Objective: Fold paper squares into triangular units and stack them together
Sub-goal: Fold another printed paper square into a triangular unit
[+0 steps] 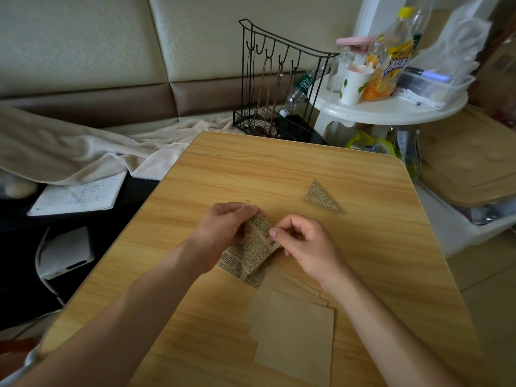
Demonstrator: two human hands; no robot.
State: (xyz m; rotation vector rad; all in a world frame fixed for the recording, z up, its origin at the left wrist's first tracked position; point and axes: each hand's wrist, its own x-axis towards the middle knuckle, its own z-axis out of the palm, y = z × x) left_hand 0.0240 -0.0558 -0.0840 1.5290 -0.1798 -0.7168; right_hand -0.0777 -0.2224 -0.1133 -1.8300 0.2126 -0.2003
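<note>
One finished triangle (321, 197), three plain squares (296, 331), left hand (220, 233) and right hand (304, 244) pinching newsprint-patterned, half-folded paper (255, 247)

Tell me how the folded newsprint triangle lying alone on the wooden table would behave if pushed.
The folded newsprint triangle lies flat, so it would probably slide, not roll. Being thin paper, it is likely very light. Its folded layers may make it slightly stiffer than the plain tan paper squares.
</note>
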